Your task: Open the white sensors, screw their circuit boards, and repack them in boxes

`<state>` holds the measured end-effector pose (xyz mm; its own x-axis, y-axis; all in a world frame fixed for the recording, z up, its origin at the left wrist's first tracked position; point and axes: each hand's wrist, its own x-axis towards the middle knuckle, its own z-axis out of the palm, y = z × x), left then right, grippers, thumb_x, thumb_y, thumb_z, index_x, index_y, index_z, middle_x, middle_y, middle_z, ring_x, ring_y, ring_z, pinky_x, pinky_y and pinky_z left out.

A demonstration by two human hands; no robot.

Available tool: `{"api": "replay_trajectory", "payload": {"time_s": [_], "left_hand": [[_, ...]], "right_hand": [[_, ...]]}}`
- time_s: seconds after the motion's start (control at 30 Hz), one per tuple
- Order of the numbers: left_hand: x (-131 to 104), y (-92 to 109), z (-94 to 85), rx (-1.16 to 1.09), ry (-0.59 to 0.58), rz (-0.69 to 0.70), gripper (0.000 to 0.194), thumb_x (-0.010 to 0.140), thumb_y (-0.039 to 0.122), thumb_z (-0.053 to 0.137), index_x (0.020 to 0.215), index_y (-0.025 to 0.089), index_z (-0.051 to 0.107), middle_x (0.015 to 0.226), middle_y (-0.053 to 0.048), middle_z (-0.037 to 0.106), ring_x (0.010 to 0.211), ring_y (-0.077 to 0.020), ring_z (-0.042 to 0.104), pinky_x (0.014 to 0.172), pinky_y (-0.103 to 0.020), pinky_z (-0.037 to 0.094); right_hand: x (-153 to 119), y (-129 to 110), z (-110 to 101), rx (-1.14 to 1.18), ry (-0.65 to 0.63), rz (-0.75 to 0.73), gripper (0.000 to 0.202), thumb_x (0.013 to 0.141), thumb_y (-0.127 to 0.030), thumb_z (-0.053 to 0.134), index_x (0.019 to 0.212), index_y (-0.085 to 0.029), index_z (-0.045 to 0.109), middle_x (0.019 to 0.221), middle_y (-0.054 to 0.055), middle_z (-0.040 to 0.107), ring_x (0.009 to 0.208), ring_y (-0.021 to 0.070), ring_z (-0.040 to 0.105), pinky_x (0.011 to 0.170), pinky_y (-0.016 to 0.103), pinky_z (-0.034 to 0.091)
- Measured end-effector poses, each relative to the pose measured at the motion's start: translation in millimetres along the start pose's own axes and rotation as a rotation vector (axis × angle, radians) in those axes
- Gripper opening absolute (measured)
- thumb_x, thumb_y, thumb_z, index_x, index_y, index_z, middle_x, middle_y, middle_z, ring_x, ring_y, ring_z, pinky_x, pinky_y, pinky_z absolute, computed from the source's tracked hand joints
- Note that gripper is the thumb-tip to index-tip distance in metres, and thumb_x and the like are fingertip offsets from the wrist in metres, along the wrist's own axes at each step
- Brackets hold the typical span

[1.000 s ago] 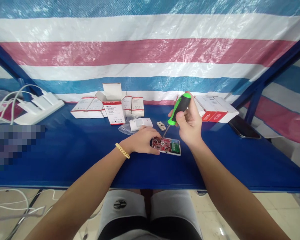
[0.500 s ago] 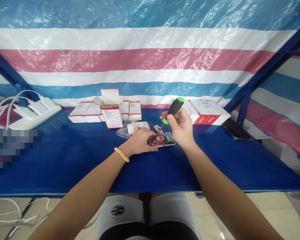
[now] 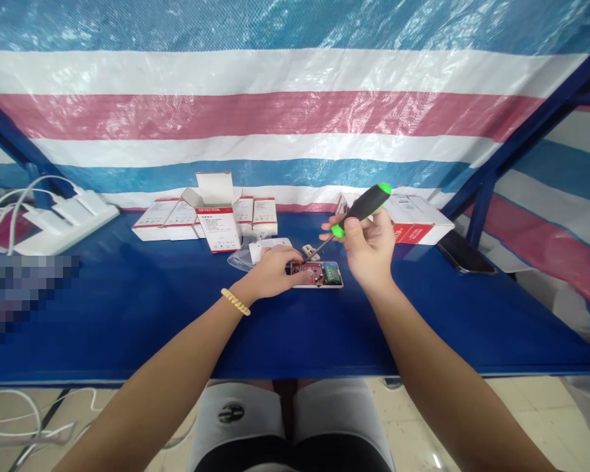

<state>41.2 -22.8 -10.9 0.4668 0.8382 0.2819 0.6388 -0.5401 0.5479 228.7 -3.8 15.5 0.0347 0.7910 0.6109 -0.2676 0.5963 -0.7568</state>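
Observation:
A small white device (image 3: 330,274) lies on the blue table with its red and green circuit boards exposed. Closed round its left end is my left hand (image 3: 275,272), the thumb over the board. My right hand (image 3: 371,252) grips a black and green screwdriver (image 3: 365,204), tilted low, its shaft pointing down-left to the upper left edge of the device. Just behind the device is a small pale part (image 3: 311,252). A white cover (image 3: 270,248) and a clear plastic bag (image 3: 240,259) lie behind my left hand.
An open detector box (image 3: 219,228) stands at the back among closed boxes (image 3: 160,216). More boxes (image 3: 417,223) are at back right, beside a dark phone (image 3: 465,255). A power strip (image 3: 71,229) with plugs and cables lies at left.
My right hand has moved right and the screwdriver leans lower, its handle further right. My left thumb has shifted onto the circuit board, and the device now lies straighter.

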Motion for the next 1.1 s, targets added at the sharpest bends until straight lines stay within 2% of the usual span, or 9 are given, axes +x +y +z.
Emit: {"api": "replay_trajectory", "payload": {"time_s": [0.1,0.23,0.47,1.1], "left_hand": [[2.1,-1.2,1.6,-0.045,0.047,0.009,0.025,0.09,0.041,0.06,0.078,0.019,0.067,0.092,-0.003,0.073,0.088,-0.0195,0.064,0.084,-0.036,0.046],[3.0,-1.6,1.4,-0.082,0.088,0.006,0.026,0.091,0.036,0.058,0.072,0.019,0.065,0.091,-0.003,0.074,0.088,-0.0182,0.065,0.081,-0.034,0.046],[1.2,1.0,-0.2,0.058,0.06,0.014,0.022,0.092,0.033,0.059,0.076,0.019,0.065,0.093,-0.002,0.074,0.094,-0.0205,0.064,0.093,-0.043,0.037],[-1.3,-3.3,-0.2,0.193,0.001,0.091,0.025,0.095,0.034,0.055,0.079,0.019,0.065,0.091,-0.003,0.071,0.092,-0.0208,0.062,0.091,-0.041,0.03]], "right_hand": [[1.3,-1.6,-1.5,0.014,0.034,-0.022,0.033,0.085,-0.047,0.069,0.098,-0.028,0.047,0.082,-0.004,0.07,0.074,0.0136,0.072,0.065,0.03,0.064],[2.4,-1.5,-3.4,0.001,0.052,-0.041,0.03,0.087,-0.048,0.066,0.099,-0.029,0.046,0.083,-0.004,0.07,0.075,0.0139,0.072,0.066,0.032,0.065],[2.7,-2.8,-4.0,0.039,0.061,-0.028,0.029,0.086,-0.046,0.067,0.098,-0.029,0.047,0.082,-0.005,0.07,0.074,0.0135,0.072,0.066,0.031,0.064],[0.7,-2.2,-3.1,0.005,0.025,-0.015,0.03,0.086,-0.047,0.068,0.099,-0.029,0.048,0.081,-0.005,0.07,0.073,0.0136,0.072,0.066,0.031,0.064]]}}
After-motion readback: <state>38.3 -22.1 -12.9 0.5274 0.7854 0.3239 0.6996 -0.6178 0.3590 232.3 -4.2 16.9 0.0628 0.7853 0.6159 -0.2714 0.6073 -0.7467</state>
